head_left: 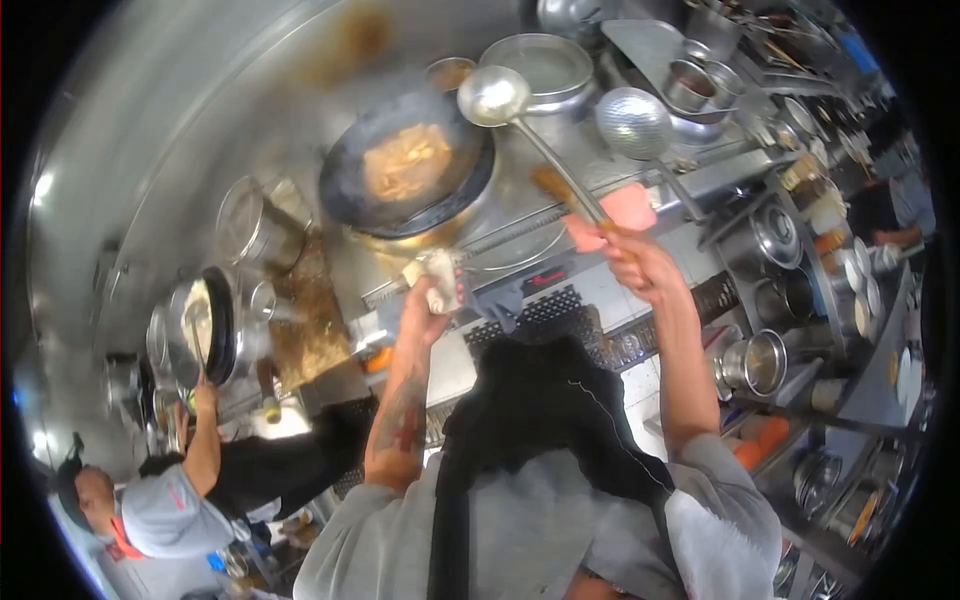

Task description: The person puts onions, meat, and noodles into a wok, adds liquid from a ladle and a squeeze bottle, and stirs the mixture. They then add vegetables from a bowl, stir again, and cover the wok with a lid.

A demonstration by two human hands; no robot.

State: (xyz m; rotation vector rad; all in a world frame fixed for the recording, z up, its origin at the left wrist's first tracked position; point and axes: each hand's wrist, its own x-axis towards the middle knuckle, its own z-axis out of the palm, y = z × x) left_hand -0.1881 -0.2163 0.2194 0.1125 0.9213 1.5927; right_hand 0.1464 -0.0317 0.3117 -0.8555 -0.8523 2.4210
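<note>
My right hand (642, 264) is closed round the handle of a long metal ladle (497, 97), whose bowl is raised over the stove to the right of the wok. In my left hand (428, 318) is a folded whitish cloth (437, 280), just below the near rim of the wok; whether the cloth touches the wok handle cannot be made out. The dark wok (345, 190) sits tilted on the burner with light brown food pieces (408, 162) inside. A pink cloth (625, 212) lies on the stove's front edge, beneath the ladle handle.
A hammered round metal utensil (635, 122) and a wide pot (540, 66) stand behind. At left, a co-worker (165, 510) tends another wok (222, 325) beside a metal strainer pot (258, 230). Shelves at right hold several pots (755, 362); another person (905, 200) stands beyond.
</note>
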